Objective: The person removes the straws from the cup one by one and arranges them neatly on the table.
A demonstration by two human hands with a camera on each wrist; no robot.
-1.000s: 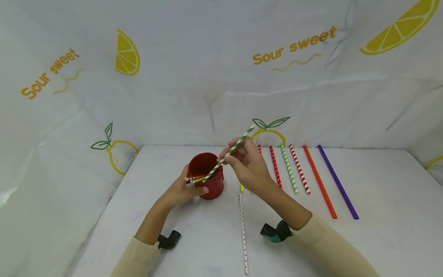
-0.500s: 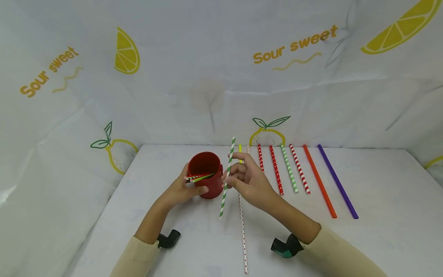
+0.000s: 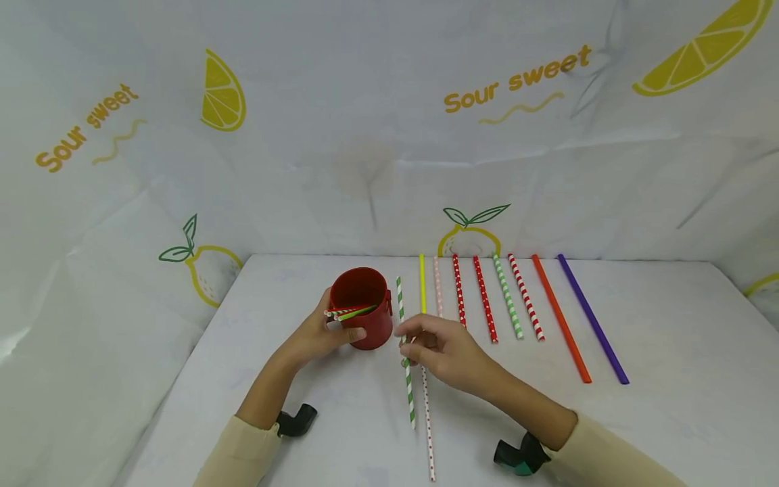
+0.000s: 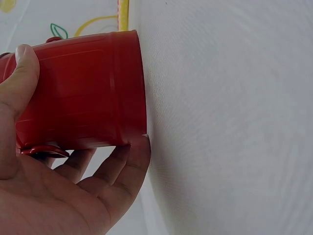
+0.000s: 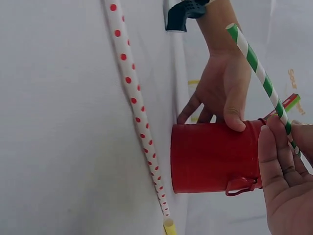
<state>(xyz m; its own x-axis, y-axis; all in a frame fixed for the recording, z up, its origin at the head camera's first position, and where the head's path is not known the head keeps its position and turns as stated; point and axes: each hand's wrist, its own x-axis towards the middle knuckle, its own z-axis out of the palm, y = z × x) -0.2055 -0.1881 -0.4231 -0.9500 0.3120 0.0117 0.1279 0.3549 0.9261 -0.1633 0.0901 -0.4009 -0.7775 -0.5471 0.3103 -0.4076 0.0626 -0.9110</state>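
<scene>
A small red metal bucket (image 3: pixel 370 325) stands on the table with several straws leaning out over its near left rim. My left hand (image 3: pixel 322 334) grips its left side, the thumb across the front; the left wrist view shows the fingers (image 4: pixel 124 171) low by its base. To the right of the bucket, my right hand (image 3: pixel 447 348) pinches a green-and-white striped straw (image 3: pixel 409 392) between thumb and fingers. In the right wrist view this striped straw (image 5: pixel 259 73) slants past the bucket's mouth, above the table.
Just right of the held straw lie a yellow straw (image 3: pixel 422 284) and a white straw with red dots (image 3: pixel 429 433). Farther right are red dotted straws (image 3: pixel 485 297), a light green striped straw (image 3: pixel 508 297), a red striped one (image 3: pixel 527 297), an orange straw (image 3: pixel 562 321) and a purple straw (image 3: pixel 593 321).
My right hand has drawn the green striped straw away from the bucket's rim, down and to the right, turning it to point nearly straight away from me. The left hand and bucket stay put.
</scene>
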